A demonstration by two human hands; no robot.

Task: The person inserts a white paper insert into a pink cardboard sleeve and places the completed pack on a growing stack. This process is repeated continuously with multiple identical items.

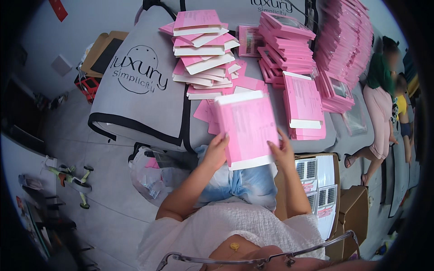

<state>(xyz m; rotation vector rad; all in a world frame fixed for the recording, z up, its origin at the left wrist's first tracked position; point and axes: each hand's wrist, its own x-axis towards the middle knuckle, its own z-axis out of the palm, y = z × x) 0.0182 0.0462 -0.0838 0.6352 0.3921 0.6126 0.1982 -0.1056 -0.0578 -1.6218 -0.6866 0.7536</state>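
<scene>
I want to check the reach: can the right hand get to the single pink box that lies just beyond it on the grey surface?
Probably yes: the pink box lies just beyond the right hand, nothing between, but that hand holds a pink carton.

Pink box (247, 128) motion-blurred; print unreadable

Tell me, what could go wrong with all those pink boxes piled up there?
The leaning pile of pink sleeves is stacked crookedly, with pieces jutting out sideways, so a bump might topple it. The pink box is pinched only at its lower edges by the left hand and right hand, so it could slip. It might then drop toward the open carton of small trays beside the person's knees.
</scene>
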